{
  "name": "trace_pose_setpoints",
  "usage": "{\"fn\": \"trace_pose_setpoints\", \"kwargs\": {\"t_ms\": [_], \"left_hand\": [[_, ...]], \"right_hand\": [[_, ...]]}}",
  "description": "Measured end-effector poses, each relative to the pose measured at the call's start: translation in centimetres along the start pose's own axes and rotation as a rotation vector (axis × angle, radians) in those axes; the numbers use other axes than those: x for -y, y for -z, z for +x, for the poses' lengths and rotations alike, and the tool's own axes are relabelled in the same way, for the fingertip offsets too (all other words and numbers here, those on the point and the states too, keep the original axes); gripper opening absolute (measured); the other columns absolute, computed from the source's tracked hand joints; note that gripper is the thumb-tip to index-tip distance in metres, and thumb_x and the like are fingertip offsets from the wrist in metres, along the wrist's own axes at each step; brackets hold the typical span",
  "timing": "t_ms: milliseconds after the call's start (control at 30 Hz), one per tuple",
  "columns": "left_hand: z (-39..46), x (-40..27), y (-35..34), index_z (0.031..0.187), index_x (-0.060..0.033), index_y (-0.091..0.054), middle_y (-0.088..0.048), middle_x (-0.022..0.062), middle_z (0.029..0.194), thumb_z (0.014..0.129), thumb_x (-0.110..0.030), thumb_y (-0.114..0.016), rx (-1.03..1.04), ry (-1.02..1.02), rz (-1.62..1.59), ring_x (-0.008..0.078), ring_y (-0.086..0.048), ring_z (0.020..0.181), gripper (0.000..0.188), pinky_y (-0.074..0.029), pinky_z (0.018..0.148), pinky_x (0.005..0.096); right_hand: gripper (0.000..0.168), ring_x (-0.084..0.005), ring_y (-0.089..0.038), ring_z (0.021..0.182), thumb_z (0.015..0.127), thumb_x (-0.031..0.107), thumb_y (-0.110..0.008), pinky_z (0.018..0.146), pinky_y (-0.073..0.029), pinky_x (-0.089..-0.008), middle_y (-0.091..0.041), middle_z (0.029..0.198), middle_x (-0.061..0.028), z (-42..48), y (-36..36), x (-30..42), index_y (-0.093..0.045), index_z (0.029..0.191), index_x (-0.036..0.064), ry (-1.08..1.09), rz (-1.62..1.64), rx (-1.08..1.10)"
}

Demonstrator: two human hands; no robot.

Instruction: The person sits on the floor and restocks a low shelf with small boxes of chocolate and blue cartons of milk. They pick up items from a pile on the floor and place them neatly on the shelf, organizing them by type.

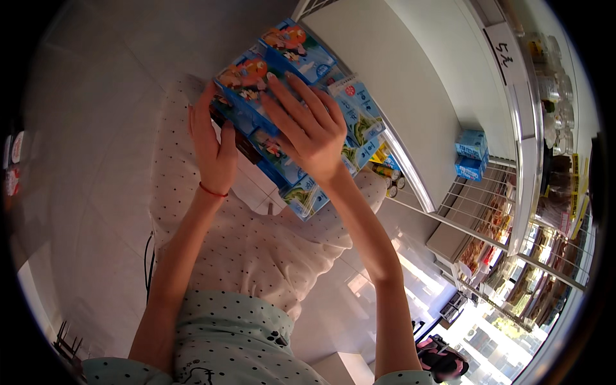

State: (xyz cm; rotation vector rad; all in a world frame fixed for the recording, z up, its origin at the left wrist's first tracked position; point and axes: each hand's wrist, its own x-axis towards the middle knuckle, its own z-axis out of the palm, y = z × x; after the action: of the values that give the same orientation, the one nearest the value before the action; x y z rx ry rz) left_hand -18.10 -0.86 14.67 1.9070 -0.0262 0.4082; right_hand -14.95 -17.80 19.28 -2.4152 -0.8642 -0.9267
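Several blue printed boxes [243, 82] with cartoon pictures lie together in front of me at the shelf's edge. My left hand [214, 154], with a thin red string on the wrist, is at the left end of the nearer top box. Its fingers run up to the box's corner and its thumb lies along the lower side. My right hand [308, 125] rests over the boxes with its fingers spread on the printed tops; its thumb is hidden. Light-blue packs [358, 110] with green pictures lie just right of and below the right hand, partly covered by it.
A white shelf [385, 62] with a metal front edge rises at the right. Two small blue cartons [471, 154] stand on it by a wire rack [476, 192]. Cans [392, 183] sit beneath the shelf edge. Jars [553, 91] line a farther shelf. Below me is a tiled floor [110, 144].
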Motion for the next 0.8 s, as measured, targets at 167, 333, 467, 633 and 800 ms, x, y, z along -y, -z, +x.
{"fn": "trace_pose_setpoints", "kwargs": {"t_ms": [167, 333, 467, 633, 800], "left_hand": [[1.9, 0.0, 0.6, 0.142, -0.003, -0.037, -0.044, 0.0142, 0.141, 0.095, -0.023, -0.045, 0.006, 0.01, 0.048, 0.0306, -0.041, 0.129, 0.052, -0.013, 0.115, 0.0505], [2.1, -0.3, -1.0, 0.146, 0.0017, -0.029, -0.041, 0.0199, 0.142, 0.099, -0.035, -0.045, 0.059, 0.035, 0.017, 0.0321, -0.039, 0.131, 0.061, -0.025, 0.112, 0.0427], [2.3, -0.5, -1.3, 0.147, 0.003, -0.023, -0.033, 0.0242, 0.145, 0.098, -0.04, -0.048, 0.111, 0.026, 0.089, 0.0334, -0.04, 0.13, 0.07, -0.035, 0.106, 0.0394], [1.8, 0.3, -1.5, 0.15, 0.0021, -0.015, -0.02, 0.0233, 0.151, 0.096, -0.049, -0.05, 0.139, 0.028, 0.316, 0.0337, -0.026, 0.14, 0.082, -0.025, 0.113, 0.0402], [2.6, 1.4, -0.5, 0.149, 0.0008, -0.018, -0.024, 0.0238, 0.144, 0.09, -0.048, -0.061, 0.077, -0.076, 0.392, 0.0348, -0.029, 0.137, 0.088, -0.03, 0.111, 0.0423]], "right_hand": [[0.039, -0.0242, -0.058, 0.118, 0.073, 0.008, -0.067, 0.098, -0.044, -0.0396, -0.063, 0.126, -0.0028, 0.5, -2.3, -0.2, -0.068, 0.112, 0.013, 0.015, -0.047, 0.001], [0.035, -0.0255, -0.057, 0.118, 0.073, 0.006, -0.064, 0.105, -0.038, -0.0469, -0.06, 0.128, -0.007, -0.2, 0.7, 0.9, -0.067, 0.108, 0.009, -0.099, 0.046, 0.146], [0.033, -0.0243, -0.057, 0.117, 0.071, 0.004, -0.064, 0.103, -0.04, -0.0442, -0.06, 0.126, -0.0101, -0.5, 6.2, 0.2, -0.069, 0.103, 0.006, -0.131, 0.038, 0.146], [0.039, -0.0299, -0.058, 0.108, 0.069, -0.004, -0.063, 0.092, -0.044, -0.04, -0.061, 0.12, -0.0157, -7.1, 14.2, -9.9, -0.069, 0.107, 0.004, -0.419, -0.249, -0.035], [0.057, -0.0374, -0.043, 0.125, 0.073, 0.003, -0.067, 0.106, -0.038, -0.0481, -0.048, 0.13, -0.0208, -18.7, 23.8, -25.1, -0.049, 0.127, -0.001, -0.603, -0.715, 0.196]]}}
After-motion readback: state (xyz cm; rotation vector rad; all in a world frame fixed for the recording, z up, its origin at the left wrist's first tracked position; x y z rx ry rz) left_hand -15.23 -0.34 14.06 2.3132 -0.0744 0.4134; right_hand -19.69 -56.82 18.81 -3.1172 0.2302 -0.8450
